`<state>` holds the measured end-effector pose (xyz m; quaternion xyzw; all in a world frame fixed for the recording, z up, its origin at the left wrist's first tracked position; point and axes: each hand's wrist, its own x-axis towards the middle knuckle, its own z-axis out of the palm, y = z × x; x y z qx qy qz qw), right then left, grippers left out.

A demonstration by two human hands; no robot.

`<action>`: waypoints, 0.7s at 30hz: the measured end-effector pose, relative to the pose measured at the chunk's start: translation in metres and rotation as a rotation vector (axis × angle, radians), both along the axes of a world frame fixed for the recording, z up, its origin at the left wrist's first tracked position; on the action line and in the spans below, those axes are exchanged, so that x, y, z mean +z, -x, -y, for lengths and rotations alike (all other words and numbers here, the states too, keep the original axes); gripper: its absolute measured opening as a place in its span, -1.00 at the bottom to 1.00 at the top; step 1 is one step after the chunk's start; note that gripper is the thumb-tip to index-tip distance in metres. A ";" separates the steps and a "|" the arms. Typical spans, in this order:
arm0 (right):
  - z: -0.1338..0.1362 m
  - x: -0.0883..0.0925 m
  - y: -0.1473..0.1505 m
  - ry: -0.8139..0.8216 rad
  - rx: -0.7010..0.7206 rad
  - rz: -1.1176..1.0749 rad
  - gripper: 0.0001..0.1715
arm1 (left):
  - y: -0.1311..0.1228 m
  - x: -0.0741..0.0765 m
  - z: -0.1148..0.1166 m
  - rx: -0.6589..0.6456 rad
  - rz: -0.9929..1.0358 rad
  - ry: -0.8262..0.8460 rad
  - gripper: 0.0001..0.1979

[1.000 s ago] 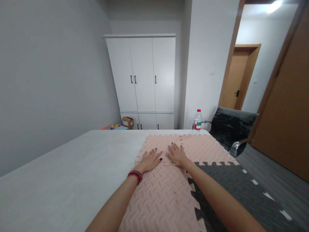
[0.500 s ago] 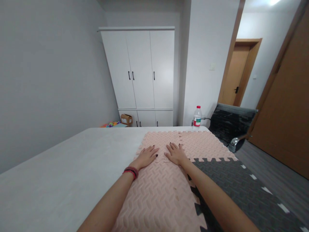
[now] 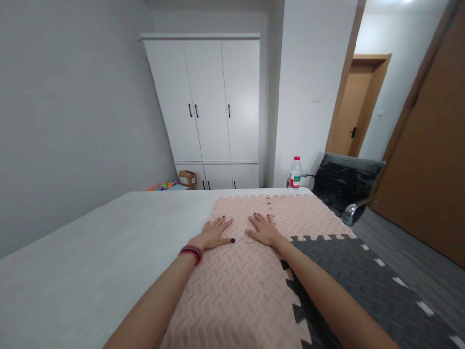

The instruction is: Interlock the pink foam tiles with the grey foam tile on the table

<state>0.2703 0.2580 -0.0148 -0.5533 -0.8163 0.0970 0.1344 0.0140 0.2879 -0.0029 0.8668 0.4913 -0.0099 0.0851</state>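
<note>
Head view, the only one. Both hands lie flat w/ fingers spread on pink foam mat tiles [image 3: 236, 281] laid on a white table [image 3: 90, 252]. Left hand [image 3: 212, 233] is palm down, holding nothing, fingers fanned fwd and thumb pointing right toward the other hand. Right hand [image 3: 263, 230] is the same: open, flat, grasping nothing, fingers fanned fwd. Both sit right at the toothed seam [image 3: 244, 238] where the near pink tile meets the far pink ones; thumbs are near each other but apart.

Risks, as a judgement: the seam teeth betw. the hands look not fully seated, so uneven pressing could leave a ridge or pop neighbouring teeth out. The tiles lie loose on a smooth top, so a fwd shove could slide the whole sheet toward the far edge. The water bottle [image 3: 295, 173] stands beyond that far edge, near the pink tiles' corner.

Pose: both forearms reach fwd, nearly straight, converging on the seam. Left wrist wears a red and dark bracelet [image 3: 191, 252]. Right forearm crosses the joint betw. pink and the dark grey tile [image 3: 348, 271].

Around: white wardrobe [image 3: 207, 102] behind, black chair [image 3: 345, 184] at right, cardboard box [image 3: 187, 178] on the floor.
</note>
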 end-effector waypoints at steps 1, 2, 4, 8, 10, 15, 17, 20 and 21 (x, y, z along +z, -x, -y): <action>0.000 0.000 0.000 -0.007 0.016 0.014 -0.03 | 0.002 0.002 -0.002 -0.011 -0.004 0.018 -0.07; 0.001 0.000 -0.001 -0.012 0.028 0.024 0.00 | 0.004 0.003 -0.005 -0.022 -0.006 0.035 -0.07; 0.000 0.000 -0.002 -0.007 0.046 0.037 0.04 | 0.008 0.005 -0.008 -0.042 -0.009 0.063 -0.08; -0.002 0.000 -0.003 0.028 0.069 0.060 0.10 | 0.016 0.007 -0.008 -0.073 -0.009 0.085 -0.15; -0.004 0.000 -0.004 0.037 0.069 0.067 0.11 | 0.017 0.006 -0.006 -0.071 -0.012 0.076 -0.17; -0.005 -0.003 -0.005 0.027 0.066 0.072 0.07 | 0.011 -0.003 -0.001 -0.012 -0.017 0.014 -0.23; -0.002 -0.003 -0.003 -0.001 0.055 0.050 0.03 | 0.008 -0.006 0.001 0.026 -0.019 -0.015 -0.28; 0.006 0.000 -0.001 -0.058 0.054 -0.039 -0.05 | 0.005 -0.008 0.003 0.058 -0.030 -0.040 -0.31; 0.008 0.002 -0.004 -0.071 0.063 -0.075 -0.09 | 0.004 -0.007 0.004 0.064 -0.036 -0.044 -0.30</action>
